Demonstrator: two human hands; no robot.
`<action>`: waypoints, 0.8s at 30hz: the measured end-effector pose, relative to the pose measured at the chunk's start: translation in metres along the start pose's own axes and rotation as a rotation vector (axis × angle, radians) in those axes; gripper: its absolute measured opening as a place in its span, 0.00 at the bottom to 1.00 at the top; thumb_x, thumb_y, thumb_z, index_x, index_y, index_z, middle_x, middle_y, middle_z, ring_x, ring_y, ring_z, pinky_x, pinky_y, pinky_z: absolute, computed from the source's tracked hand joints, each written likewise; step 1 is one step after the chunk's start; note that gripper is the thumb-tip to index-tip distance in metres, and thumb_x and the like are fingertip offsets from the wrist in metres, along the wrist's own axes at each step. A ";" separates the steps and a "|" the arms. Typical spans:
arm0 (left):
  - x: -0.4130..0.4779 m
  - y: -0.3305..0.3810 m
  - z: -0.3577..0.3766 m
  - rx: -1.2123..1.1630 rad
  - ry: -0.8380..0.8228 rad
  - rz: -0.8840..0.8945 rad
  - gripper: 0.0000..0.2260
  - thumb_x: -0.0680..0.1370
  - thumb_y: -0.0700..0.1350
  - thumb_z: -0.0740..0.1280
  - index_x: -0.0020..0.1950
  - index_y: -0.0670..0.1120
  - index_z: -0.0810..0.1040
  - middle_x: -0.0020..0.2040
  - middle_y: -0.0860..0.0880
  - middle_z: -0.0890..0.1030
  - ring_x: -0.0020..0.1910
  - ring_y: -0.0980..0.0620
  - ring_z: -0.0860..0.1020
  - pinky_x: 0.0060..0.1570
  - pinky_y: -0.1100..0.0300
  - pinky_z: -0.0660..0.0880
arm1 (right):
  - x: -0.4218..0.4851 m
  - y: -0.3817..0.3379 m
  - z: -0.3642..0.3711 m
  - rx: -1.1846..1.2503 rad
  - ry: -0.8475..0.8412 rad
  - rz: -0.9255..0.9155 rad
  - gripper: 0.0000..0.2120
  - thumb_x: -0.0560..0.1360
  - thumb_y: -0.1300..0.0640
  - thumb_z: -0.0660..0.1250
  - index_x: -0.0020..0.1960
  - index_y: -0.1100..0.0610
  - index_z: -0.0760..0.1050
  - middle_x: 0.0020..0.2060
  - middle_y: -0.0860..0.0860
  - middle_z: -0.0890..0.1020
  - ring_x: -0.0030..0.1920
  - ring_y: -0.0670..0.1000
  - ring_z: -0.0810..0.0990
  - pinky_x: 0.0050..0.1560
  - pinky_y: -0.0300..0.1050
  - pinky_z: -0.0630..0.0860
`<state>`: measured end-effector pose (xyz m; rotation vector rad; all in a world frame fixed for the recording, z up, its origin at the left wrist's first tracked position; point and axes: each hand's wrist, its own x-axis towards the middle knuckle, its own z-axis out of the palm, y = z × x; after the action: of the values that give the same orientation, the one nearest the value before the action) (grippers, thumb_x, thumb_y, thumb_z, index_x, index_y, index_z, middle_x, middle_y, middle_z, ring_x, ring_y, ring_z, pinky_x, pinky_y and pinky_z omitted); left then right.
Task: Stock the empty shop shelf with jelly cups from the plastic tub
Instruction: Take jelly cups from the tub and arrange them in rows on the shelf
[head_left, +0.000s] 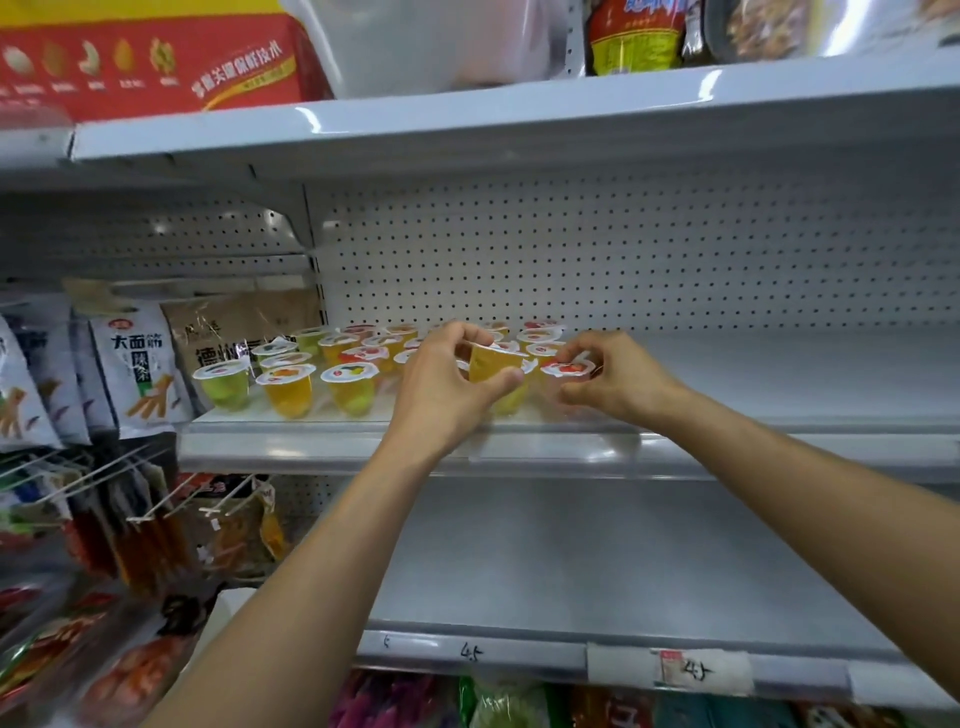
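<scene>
Several jelly cups (289, 387) with white fruit-printed lids stand in rows on the left part of the white middle shelf (779, 374). My left hand (447, 384) grips a yellow jelly cup (491, 364) tilted on its side, thumb under it and fingers over it. My right hand (613, 379) pinches the lid rim of a red-lidded jelly cup (568, 368) that sits at the right end of the front row. The plastic tub is not in view.
Snack bags (137, 364) fill the bay to the left, some hanging on hooks below. A white shelf (571, 561) lies below with price tags on its front rail. A red carton (156, 57) and jars stand on the shelf above.
</scene>
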<state>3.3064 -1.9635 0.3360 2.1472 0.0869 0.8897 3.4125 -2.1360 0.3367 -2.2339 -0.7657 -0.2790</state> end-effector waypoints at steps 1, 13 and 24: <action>0.001 0.002 0.001 0.010 0.003 -0.002 0.16 0.69 0.53 0.77 0.52 0.55 0.76 0.51 0.55 0.79 0.44 0.55 0.76 0.44 0.61 0.75 | 0.000 0.001 0.000 0.000 -0.006 0.002 0.15 0.66 0.55 0.76 0.51 0.49 0.78 0.50 0.51 0.79 0.46 0.52 0.78 0.45 0.45 0.76; 0.011 0.039 0.023 -0.059 0.029 -0.010 0.25 0.69 0.53 0.78 0.60 0.52 0.70 0.48 0.59 0.75 0.47 0.54 0.79 0.52 0.51 0.78 | -0.016 -0.010 -0.037 -0.021 0.093 -0.101 0.19 0.74 0.51 0.70 0.64 0.47 0.75 0.55 0.49 0.76 0.55 0.48 0.75 0.53 0.41 0.72; 0.034 0.065 0.047 -0.074 -0.038 0.073 0.27 0.67 0.54 0.79 0.59 0.52 0.68 0.48 0.56 0.76 0.41 0.56 0.79 0.37 0.61 0.78 | -0.003 -0.023 -0.071 0.545 -0.084 -0.005 0.14 0.74 0.59 0.72 0.59 0.55 0.79 0.43 0.52 0.84 0.37 0.43 0.81 0.47 0.42 0.77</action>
<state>3.3468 -2.0274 0.3800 2.1086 -0.0429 0.8791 3.3987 -2.1756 0.3989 -1.7350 -0.7813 0.0252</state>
